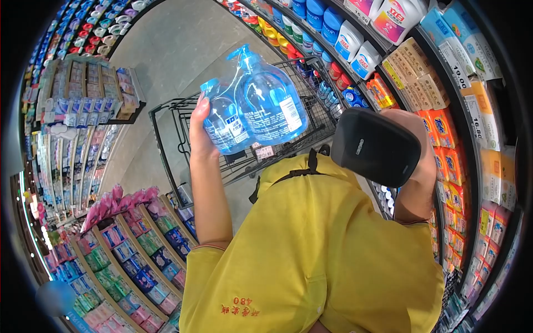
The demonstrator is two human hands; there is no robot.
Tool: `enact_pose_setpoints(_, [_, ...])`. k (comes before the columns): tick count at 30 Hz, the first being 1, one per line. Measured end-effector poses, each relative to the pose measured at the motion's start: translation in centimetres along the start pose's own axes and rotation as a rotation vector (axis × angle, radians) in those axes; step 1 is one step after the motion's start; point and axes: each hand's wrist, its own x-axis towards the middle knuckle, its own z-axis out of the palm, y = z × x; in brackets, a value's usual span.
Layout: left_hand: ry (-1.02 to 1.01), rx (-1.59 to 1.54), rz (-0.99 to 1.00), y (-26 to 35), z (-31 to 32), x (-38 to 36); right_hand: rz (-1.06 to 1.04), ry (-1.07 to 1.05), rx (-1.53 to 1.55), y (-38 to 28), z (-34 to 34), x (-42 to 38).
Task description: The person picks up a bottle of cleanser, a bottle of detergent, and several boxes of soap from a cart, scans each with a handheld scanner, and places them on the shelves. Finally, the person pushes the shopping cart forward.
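Note:
My left hand [204,130] grips the left side of a clear-wrapped pack of two blue bottles [266,105]. The larger bottle has a pump top and a white barcode label; the smaller one, by my fingers, has a blue cap. The pack is held up, nearly upright, above a black wire cart. My right hand [410,119] is at the right, mostly behind a dark rounded device [377,147]. Its fingers are hidden, so whether it holds the device cannot be made out.
The black wire cart [177,119] stands in front of me. Shelves with detergent bottles [348,41] and orange packs [438,127] curve along the right. More shelves with small packages [133,252] are at the lower left, and a display stand [91,91] is at the upper left.

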Motion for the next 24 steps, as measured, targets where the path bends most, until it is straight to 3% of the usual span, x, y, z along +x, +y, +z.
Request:
enact_pose_setpoints(1, [0.007, 0.030, -0.004, 0.0, 0.0, 0.0, -0.006, 0.009, -0.125, 0.0, 0.0, 0.1])
enact_pose_setpoints(4, [-0.044, 0.030, 0.032, -0.1, -0.2, 0.1, -0.128, 0.081, -0.004, 0.7, 0.4, 0.1])
enact_pose_setpoints(11, [-0.083, -0.067, 0.002, -0.8, -0.9, 0.3, -0.010, -0.025, -0.113, 2.9, -0.3, -0.5])
enact_pose_setpoints(20, [-0.075, -0.117, -0.077, -1.5, -2.2, 0.8, -0.001, -0.003, 0.087, 3.5, 0.9, -1.3])
enact_pose_setpoints(23, [-0.178, -0.198, -0.118, -1.8, -1.8, 0.9, 0.070, -0.005, 0.238, 3.1, 1.3, -1.2])
enact_pose_setpoints(24, [-0.178, -0.233, -0.132, -1.9, -1.7, 0.8, -0.069, 0.017, 0.204, 3.8, 1.3, -1.2])
